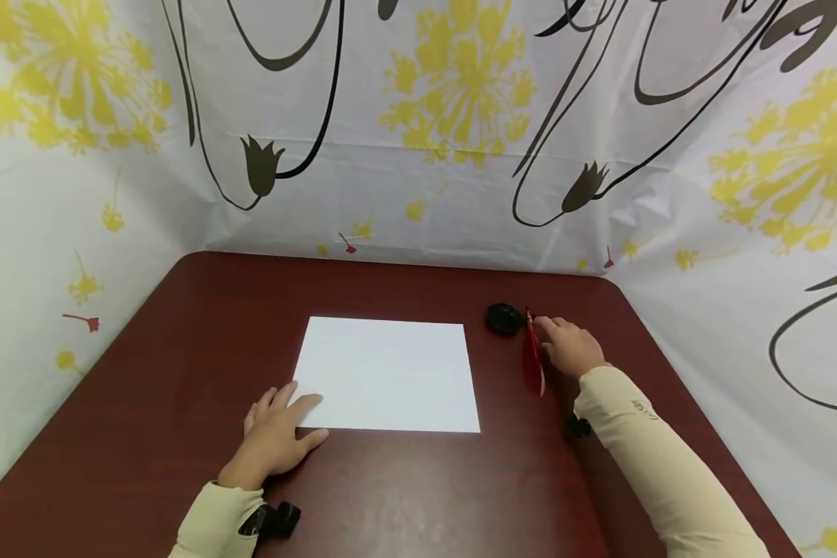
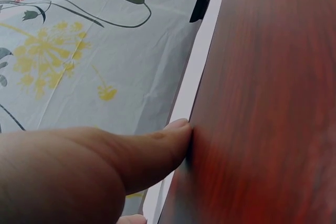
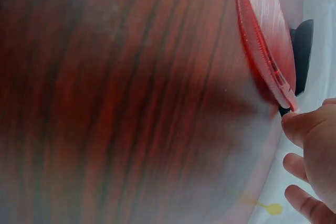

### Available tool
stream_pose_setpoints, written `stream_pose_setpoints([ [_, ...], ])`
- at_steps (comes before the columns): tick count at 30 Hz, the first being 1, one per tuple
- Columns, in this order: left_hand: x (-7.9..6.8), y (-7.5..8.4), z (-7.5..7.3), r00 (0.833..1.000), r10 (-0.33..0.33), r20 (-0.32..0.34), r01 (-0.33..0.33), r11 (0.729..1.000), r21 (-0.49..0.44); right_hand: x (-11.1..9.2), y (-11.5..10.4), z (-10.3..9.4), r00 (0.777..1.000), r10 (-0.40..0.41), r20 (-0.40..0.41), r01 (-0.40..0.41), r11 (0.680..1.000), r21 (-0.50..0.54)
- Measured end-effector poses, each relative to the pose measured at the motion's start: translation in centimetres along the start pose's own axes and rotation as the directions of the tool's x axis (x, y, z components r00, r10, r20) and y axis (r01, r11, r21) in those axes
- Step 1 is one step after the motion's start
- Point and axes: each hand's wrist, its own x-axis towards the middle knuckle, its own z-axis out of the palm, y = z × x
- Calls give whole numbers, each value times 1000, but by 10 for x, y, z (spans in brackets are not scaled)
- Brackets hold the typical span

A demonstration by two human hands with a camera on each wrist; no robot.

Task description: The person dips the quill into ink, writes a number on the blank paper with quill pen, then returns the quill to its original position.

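A sheet of white paper [image 1: 390, 376] lies flat on the table in the head view. My left hand [image 1: 275, 438] rests at its near left corner, fingers spread, fingertips over the paper. The thumb [image 2: 157, 148] reaches the near edge in the left wrist view. To the right of the paper, my right hand [image 1: 570, 347] pinches one end of a red see-through protractor [image 1: 532, 353]. The protractor [image 3: 268, 40] stands tilted up on edge, showing tick marks along its side. A small black piece [image 3: 284, 112] shows by the fingertips.
Just left of the protractor sits a round black object [image 1: 504, 318], its side flaring in the right wrist view. The dark red table [image 1: 404, 480] has rounded far corners. White flower-patterned cloth [image 1: 418, 186] rises behind and beside it.
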Motion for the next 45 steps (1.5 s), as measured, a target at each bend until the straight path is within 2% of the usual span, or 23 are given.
stream_pose_setpoints([
  [12, -7, -6, -3, 1000, 1, -7, -1, 1000, -1, 8, 4, 15, 999, -19, 50, 18, 1000, 26],
  [19, -7, -9, -11, 999, 21, -25, -20, 999, 33, 17, 3, 20, 999, -24, 36, 21, 997, 76],
  [24, -8, -10, -11, 1000, 15, -10, -15, 999, 37, 21, 4, 24, 998, -32, 54, 27, 995, 95],
  [31, -5, -10, -8, 999, 38, -31, -37, 999, 31, 19, 7, 22, 996, -68, 56, 63, 994, 85],
  [38, -4, -10, -5, 999, 30, -21, -29, 999, 32, 21, 4, 18, 991, -101, 85, 93, 991, 96],
  [45, -1, -9, -2, 999, 36, -24, -35, 999, 15, 22, 5, 13, 992, -93, 86, 85, 993, 87],
])
